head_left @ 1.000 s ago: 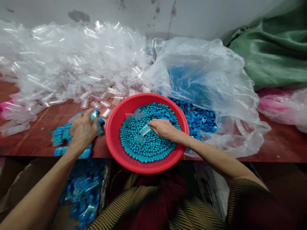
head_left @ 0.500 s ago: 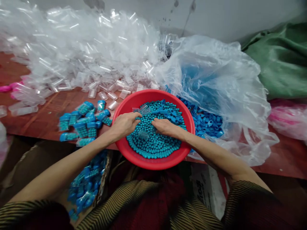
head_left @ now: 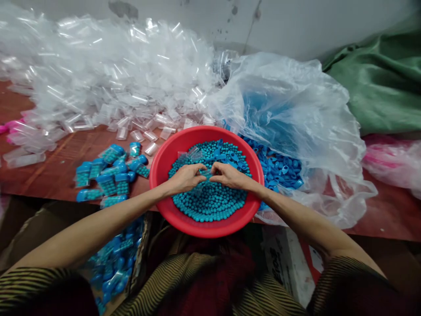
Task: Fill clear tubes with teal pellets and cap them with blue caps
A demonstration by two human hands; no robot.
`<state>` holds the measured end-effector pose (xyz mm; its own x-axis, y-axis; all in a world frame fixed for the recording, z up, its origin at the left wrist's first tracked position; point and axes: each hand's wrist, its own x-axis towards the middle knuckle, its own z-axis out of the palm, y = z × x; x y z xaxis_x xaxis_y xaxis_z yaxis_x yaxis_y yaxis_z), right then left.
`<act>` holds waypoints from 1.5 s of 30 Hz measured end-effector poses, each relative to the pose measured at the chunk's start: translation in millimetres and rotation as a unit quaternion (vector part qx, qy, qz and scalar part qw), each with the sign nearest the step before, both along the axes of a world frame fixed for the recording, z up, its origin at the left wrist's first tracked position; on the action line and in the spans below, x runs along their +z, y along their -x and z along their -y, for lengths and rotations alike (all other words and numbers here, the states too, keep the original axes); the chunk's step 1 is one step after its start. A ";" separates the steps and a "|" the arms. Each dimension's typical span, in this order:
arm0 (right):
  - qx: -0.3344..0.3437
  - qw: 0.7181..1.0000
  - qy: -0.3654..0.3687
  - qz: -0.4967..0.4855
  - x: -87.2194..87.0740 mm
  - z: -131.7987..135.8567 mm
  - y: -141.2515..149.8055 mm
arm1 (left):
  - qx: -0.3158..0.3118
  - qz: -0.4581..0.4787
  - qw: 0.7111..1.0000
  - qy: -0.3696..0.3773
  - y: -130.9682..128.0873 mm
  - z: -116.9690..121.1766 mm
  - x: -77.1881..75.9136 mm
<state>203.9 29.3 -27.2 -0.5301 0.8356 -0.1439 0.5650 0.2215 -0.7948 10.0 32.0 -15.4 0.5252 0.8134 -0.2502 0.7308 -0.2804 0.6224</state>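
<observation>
Over a red basin (head_left: 158, 186) of turquoise beads (head_left: 210, 204), my two hands almost meet. A small clear plastic container (head_left: 206, 173) shows between the fingertips, partly hidden by them. My left hand (head_left: 187, 179) pinches its left side. My right hand (head_left: 230, 175) is closed at its right side, thumb and forefinger together. Blue plastic caps (head_left: 234, 157) lie on the beads behind my right hand. Further clear containers (head_left: 194, 153) rest on the beads behind my left hand.
Bead-filled containers with blue caps (head_left: 107, 184) lie left of the basin, more in a box (head_left: 118, 259) below. Clear empty containers (head_left: 131, 87) are heaped behind. Blue caps (head_left: 279, 169) spill from a clear bag (head_left: 296, 105) at right. A green sack (head_left: 388, 87) stands far right.
My hands have come together over the middle of the basin, the left moving right. The clear container that lay on the beads near the front is now between my fingers.
</observation>
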 end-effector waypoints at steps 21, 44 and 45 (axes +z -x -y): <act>-0.003 0.971 -0.062 0.232 19.5 5.0 -38.2 | 0.022 0.021 0.933 0.360 -69.8 -14.3 -35.6; -0.121 0.941 0.258 -0.182 29.9 24.7 -28.5 | 0.121 0.303 0.881 0.342 -39.9 22.0 -8.2; -0.116 0.943 0.260 -0.173 30.6 26.0 -26.7 | 0.114 0.301 0.889 0.326 -40.0 23.9 -7.6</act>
